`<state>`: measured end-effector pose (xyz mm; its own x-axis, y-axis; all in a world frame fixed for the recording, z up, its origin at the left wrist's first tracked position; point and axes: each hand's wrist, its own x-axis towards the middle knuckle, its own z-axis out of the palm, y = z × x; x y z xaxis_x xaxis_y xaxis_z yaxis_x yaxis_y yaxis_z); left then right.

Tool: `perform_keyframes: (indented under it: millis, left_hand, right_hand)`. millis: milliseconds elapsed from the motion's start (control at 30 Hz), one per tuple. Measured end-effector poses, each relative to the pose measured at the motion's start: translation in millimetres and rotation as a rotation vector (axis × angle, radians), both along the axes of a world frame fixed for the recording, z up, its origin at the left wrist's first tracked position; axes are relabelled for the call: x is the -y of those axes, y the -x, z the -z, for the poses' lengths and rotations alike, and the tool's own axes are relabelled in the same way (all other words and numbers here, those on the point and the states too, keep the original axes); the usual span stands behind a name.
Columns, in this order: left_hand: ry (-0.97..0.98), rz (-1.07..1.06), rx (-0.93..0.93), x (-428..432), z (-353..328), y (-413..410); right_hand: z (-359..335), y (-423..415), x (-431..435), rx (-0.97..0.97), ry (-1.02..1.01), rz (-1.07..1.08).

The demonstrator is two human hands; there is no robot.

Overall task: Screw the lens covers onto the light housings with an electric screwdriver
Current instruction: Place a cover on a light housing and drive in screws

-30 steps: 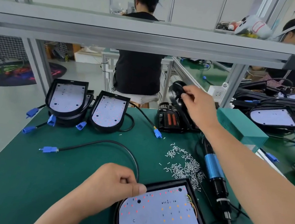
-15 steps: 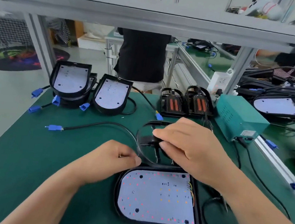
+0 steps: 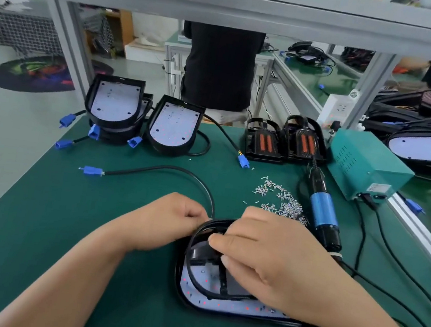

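At the near edge of the green mat, over the light housing: black lens cover, tilted, near end down on the white LED board seated inside the housing. Gripped at its inner crossbar by the right hand, thumb and fingers curled round the black plastic. Left hand clenched at the housing's far rim, pinching it just beside the entry of the black cable. Looping away leftward from there, ending in a blue connector. Just right of the housing, lying flat and touched by neither hand: electric screwdriver, blue-sleeved, tip end hidden behind the right hand. Between cable and screwdriver, a loose scatter of screws. At the mat's far edge, on the left, more housings, stacked and leaning, each with a white board inside. At the centre, two black covers holding orange strips. To the right, a teal power box, cords plugged into its front.
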<state>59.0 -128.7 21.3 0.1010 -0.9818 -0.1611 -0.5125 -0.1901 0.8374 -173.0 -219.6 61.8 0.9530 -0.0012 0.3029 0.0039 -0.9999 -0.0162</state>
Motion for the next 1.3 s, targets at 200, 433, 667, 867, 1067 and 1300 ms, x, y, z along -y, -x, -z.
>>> perform_keyframes:
  millis: [200, 433, 667, 867, 1067, 1300]
  left_hand:
    - [-0.001, 0.013, -0.12, -0.7, 1.5, 0.1]
    - [-0.033, 0.017, -0.148, -2.0, 0.4, 1.6]
    - [-0.007, 0.057, -0.074, -1.8, 2.9, -1.2]
    - [-0.001, 0.085, -0.037, -2.8, 4.7, -2.8]
    - [0.003, 0.091, -0.034, -3.2, 8.3, -2.9]
    - [0.048, 0.003, -0.009, -6.7, 4.0, -10.7]
  right_hand:
    - [1.5, -5.4, -14.5, -0.094, -0.008, 0.085]
    - [-1.1, -3.9, -22.1, -0.197, 0.029, 0.119]
    - [-0.6, -6.2, -31.5, -0.182, 0.064, 0.078]
    - [14.8, -4.0, -26.0, -0.134, 0.009, 0.068]
    - [26.0, -3.0, -13.5, -0.063, -0.172, 0.05]
    - [10.8, 19.8, 23.4, 0.007, -0.36, 0.39]
